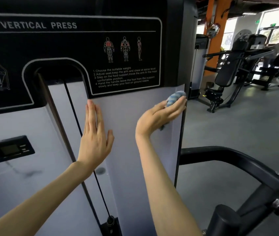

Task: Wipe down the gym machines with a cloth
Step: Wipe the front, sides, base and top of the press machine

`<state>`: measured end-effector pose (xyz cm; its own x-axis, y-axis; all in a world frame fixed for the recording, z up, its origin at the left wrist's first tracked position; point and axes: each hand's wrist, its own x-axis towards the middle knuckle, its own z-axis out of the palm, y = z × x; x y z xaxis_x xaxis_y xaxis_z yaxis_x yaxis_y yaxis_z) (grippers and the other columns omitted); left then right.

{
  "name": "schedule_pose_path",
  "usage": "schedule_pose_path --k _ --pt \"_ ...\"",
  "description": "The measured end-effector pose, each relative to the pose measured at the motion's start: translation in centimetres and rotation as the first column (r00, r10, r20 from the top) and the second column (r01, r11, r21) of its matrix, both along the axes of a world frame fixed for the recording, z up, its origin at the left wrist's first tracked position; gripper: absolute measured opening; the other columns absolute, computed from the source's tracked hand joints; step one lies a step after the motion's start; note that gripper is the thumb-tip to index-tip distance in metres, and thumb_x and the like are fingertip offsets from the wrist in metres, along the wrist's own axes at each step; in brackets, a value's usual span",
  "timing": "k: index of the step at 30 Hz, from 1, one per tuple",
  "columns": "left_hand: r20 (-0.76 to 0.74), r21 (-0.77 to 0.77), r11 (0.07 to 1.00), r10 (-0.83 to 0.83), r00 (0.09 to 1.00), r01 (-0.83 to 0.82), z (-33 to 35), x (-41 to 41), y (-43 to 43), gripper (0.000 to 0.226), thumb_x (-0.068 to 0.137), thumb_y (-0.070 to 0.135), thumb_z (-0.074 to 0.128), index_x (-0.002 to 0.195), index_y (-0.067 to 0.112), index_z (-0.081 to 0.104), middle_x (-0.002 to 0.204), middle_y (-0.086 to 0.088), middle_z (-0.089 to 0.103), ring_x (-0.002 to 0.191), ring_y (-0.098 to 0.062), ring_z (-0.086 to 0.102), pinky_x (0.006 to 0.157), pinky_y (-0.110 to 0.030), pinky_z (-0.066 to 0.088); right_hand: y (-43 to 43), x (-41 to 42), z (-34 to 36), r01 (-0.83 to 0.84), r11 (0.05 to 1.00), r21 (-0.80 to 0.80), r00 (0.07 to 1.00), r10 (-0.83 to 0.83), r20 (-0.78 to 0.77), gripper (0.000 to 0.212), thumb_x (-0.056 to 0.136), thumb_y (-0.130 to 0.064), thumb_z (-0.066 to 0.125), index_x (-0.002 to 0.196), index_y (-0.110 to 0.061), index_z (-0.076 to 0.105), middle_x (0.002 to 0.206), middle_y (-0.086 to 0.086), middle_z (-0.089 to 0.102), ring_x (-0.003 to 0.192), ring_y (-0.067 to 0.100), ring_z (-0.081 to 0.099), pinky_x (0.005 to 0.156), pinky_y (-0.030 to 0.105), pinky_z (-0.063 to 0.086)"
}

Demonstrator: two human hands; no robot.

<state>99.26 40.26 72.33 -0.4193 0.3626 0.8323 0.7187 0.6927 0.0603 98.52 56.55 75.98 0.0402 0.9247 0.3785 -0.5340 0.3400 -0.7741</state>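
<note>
- Head view: your left hand [95, 138] lies flat on the vertical press machine's grey panel [126, 142]. Its fingers are straight and close together, tips just under the black instruction placard [84, 48].
- Your right hand [157, 116] presses the bunched blue-and-white cloth [175, 97] against the panel's right edge, near its top corner. The fingers are nearly straight over it.

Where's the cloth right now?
Head view, right of centre: the cloth is bunched under the right hand, pressed against the grey panel near its right edge, just below the instruction placard.
</note>
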Motion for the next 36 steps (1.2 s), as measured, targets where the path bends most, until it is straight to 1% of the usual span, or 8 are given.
schedule_pose_path --k 2,8,14,18,21,25,31,36 --pt "-0.005 -0.045 0.999 0.002 1.0 -0.003 -0.2 -0.1 -0.5 0.075 0.096 0.02 0.042 0.152 -0.006 -0.002 0.161 -0.016 -0.017 0.15 -0.037 -0.003 0.117 -0.048 0.027 0.0 0.4 -2.4 0.043 0.982 0.185 0.996 -0.056 0.066 0.047 0.103 -0.01 0.034 0.148 0.004 0.028 0.157 0.015 0.019 0.147 0.026 0.015 0.119 0.023 0.013" --pt "0.05 -0.055 0.998 0.022 0.999 -0.019 0.3 0.3 -0.8 0.077 0.096 0.021 0.044 0.152 -0.007 0.0 0.161 -0.015 -0.018 0.151 -0.035 -0.003 0.119 -0.023 0.008 0.2 1.8 -13.1 -0.097 0.894 0.438 0.952 -0.045 0.302 0.045 0.105 -0.009 0.028 0.149 0.0 0.029 0.159 0.001 0.019 0.149 0.025 0.017 0.12 0.034 0.021" --pt "0.033 -0.046 0.999 0.017 0.999 -0.015 0.1 0.3 -0.6 0.076 0.096 0.023 0.043 0.152 -0.007 0.0 0.161 -0.013 -0.019 0.151 -0.032 -0.004 0.115 -0.038 0.023 3.1 2.1 -5.7 -0.018 0.772 0.635 0.924 -0.229 0.305 0.074 0.083 0.023 0.057 0.148 -0.002 0.031 0.154 0.005 0.031 0.146 0.024 0.024 0.116 0.035 0.03" --pt "0.016 -0.054 0.998 0.019 1.0 -0.018 0.1 0.3 -0.7 0.076 0.096 0.024 0.041 0.152 -0.006 -0.001 0.161 -0.015 -0.017 0.151 -0.032 -0.005 0.115 -0.042 0.027 4.9 2.3 -2.9 0.032 0.68 0.732 0.895 -0.345 0.281 0.059 0.088 0.018 0.047 0.143 0.0 0.041 0.152 0.007 0.034 0.145 0.023 0.025 0.119 0.028 0.024" --pt "-0.003 -0.087 0.996 0.022 1.0 -0.023 0.1 0.2 -1.0 0.078 0.097 0.029 0.038 0.153 0.0 -0.007 0.162 -0.016 -0.015 0.151 -0.03 -0.005 0.115 -0.048 0.028 5.4 3.7 -8.1 0.025 0.634 0.773 0.869 -0.396 0.297 0.053 0.088 0.017 0.039 0.138 0.002 0.048 0.149 0.009 0.038 0.142 0.023 0.029 0.12 0.024 0.018" --pt "-0.014 -0.108 0.994 0.024 1.0 -0.025 0.5 0.4 -1.3 0.076 0.097 0.028 0.038 0.154 -0.002 -0.003 0.162 -0.019 -0.011 0.151 -0.03 -0.002 0.114 -0.052 0.032 5.5 4.9 -13.9 -0.096 0.644 0.759 0.855 -0.337 0.394 0.066 0.077 0.029 0.06 0.137 0.003 0.05 0.15 0.009 0.04 0.147 0.017 0.022 0.119 0.028 0.023" --pt "0.007 -0.123 0.992 0.023 1.0 -0.022 0.7 0.8 -1.6 0.079 0.094 0.029 0.04 0.154 -0.001 -0.002 0.162 -0.017 -0.012 0.152 -0.028 -0.004 0.121 -0.041 0.018 4.9 4.5 -8.2 -0.152 0.678 0.72 0.902 -0.202 0.381 0.058 0.086 0.017 0.057 0.141 0.0 0.047 0.151 0.014 0.039 0.146 0.018 0.023 0.113 0.041 0.035" --pt "-0.102 -0.21 0.966 0.135 0.986 -0.154 1.4 1.0 -2.5 0.078 0.096 0.019 0.056 0.155 0.0 0.007 0.164 -0.014 -0.006 0.152 -0.025 0.001 0.124 -0.037 -0.002 3.4 3.1 -3.5 -0.064 0.727 0.684 0.964 -0.132 0.231 0.046 0.092 0.012 0.048 0.138 0.006 0.047 0.149 0.019 0.039 0.143 0.031 0.029 0.118 0.03 0.027"
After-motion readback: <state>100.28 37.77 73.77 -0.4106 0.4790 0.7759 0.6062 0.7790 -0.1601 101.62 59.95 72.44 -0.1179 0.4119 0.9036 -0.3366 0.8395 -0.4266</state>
